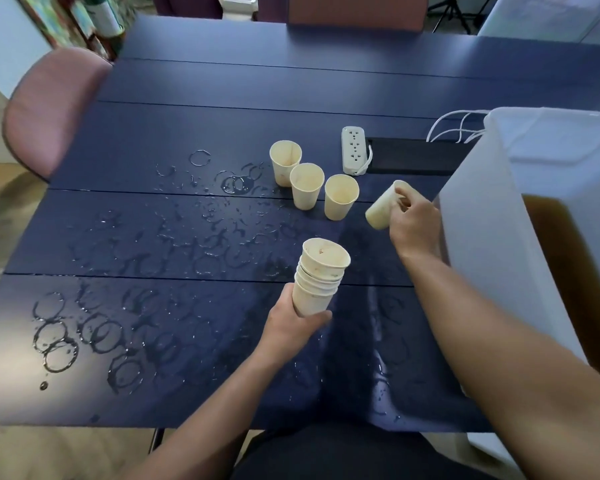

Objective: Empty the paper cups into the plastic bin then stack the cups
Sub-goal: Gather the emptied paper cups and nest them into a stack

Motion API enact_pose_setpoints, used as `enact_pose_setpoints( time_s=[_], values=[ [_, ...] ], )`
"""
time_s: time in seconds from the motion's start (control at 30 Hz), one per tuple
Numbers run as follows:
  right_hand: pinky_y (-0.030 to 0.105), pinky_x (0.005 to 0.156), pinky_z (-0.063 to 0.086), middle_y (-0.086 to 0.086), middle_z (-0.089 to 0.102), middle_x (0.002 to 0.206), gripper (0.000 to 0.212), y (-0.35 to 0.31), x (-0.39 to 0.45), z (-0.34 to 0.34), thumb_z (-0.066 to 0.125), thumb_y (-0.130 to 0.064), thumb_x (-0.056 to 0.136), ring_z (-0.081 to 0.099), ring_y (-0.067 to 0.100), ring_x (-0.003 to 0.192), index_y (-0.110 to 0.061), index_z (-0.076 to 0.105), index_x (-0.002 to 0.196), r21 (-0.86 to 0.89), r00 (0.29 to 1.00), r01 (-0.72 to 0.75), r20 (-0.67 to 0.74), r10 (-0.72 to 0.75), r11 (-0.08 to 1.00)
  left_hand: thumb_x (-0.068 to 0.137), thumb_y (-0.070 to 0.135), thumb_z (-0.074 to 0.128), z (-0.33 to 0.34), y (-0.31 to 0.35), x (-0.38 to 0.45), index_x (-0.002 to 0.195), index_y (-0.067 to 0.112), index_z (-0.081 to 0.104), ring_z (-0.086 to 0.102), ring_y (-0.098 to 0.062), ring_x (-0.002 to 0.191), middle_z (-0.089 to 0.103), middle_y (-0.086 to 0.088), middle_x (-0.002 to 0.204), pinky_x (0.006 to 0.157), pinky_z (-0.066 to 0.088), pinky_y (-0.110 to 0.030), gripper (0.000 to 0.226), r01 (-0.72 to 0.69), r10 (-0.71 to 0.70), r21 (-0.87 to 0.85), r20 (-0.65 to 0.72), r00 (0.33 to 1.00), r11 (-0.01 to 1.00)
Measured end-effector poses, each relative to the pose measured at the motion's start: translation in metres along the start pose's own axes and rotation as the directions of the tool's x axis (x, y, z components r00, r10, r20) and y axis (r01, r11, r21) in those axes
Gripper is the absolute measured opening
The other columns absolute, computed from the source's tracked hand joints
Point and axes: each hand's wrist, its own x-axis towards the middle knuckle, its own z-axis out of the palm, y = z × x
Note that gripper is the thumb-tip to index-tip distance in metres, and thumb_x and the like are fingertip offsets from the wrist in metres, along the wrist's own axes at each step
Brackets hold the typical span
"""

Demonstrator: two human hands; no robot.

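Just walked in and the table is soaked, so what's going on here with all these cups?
A person is emptying paper cups into the plastic bin, which holds brown liquid, and stacking them. The left hand grips a stack of nested cups. The right hand holds a single tipped cup beside the bin. Three cups stand upright near a power strip. Wet rings cover the blue table.
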Motion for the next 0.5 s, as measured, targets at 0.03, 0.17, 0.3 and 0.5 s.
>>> enact_pose_setpoints(
  time_s=[0.03,0.17,0.3,0.5],
  values=[
    [0.034,0.091,0.051,0.004,0.072,0.113,0.033,-0.006,-0.006,-0.003,0.055,-0.026,0.097,0.064,0.027,0.104,-0.031,0.065,0.129,0.08,0.999,0.024,-0.046,-0.02,0.997,0.065,0.041,0.079,0.0,0.0,0.001,0.103,0.031,0.057,0.068,-0.019,0.084,0.069,0.007,0.094,0.073,0.06,-0.041,0.045,0.001,-0.001,0.001,0.001,1.0,1.0],
    [0.027,0.078,0.054,-0.005,0.072,0.091,0.027,-0.033,-0.037,-0.026,0.061,-0.022,0.096,0.064,0.011,0.08,-0.024,0.072,0.121,0.345,0.977,0.165,-0.185,-0.106,0.924,0.064,0.044,0.079,0.001,0.004,0.005,0.101,0.03,0.056,0.065,-0.016,0.079,0.069,0.004,0.093,0.074,0.058,-0.042,0.046,-0.005,0.005,0.001,0.012,1.0,1.0],
    [0.035,0.069,0.057,-0.01,0.072,0.09,0.025,-0.054,-0.065,-0.049,0.064,-0.023,0.095,0.065,0.021,0.072,-0.028,0.069,0.119,0.429,0.928,0.366,-0.227,-0.294,0.826,0.064,0.043,0.081,0.005,0.009,0.009,0.102,0.032,0.057,0.066,-0.015,0.085,0.068,0.008,0.096,0.078,0.06,-0.045,0.046,-0.009,0.009,0.0,0.019,1.0,1.0],
    [0.028,0.062,0.049,0.006,0.069,0.08,0.026,-0.053,-0.079,-0.065,0.067,-0.008,0.092,0.054,0.018,0.066,-0.01,0.072,0.118,0.366,0.855,0.519,-0.207,-0.476,0.773,0.064,0.046,0.08,0.014,0.013,0.005,0.099,0.035,0.056,0.063,-0.015,0.077,0.068,0.006,0.091,0.077,0.058,-0.048,0.044,-0.038,0.038,0.011,0.036,0.999,0.999]
  ],
)
